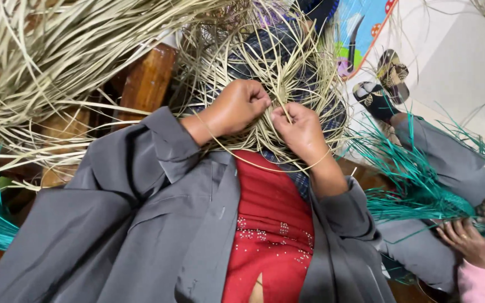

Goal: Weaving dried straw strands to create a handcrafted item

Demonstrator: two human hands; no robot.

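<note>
Two hands plait pale straw while a second person handles teal strips nearby.

The left hand (241, 105) is closed on the pale straw weave (279, 67), and the right hand (297, 130) pinches strands just beside it, both over a red garment (270, 224) and grey jacket (141, 224). At the right edge, a co-worker's hands (472, 241) grip a bundle of teal strips (416, 185). Sandals (383, 84) lie on the pale floor (456, 62) beyond. Loose straw (40, 56) fans out at upper left.
</note>
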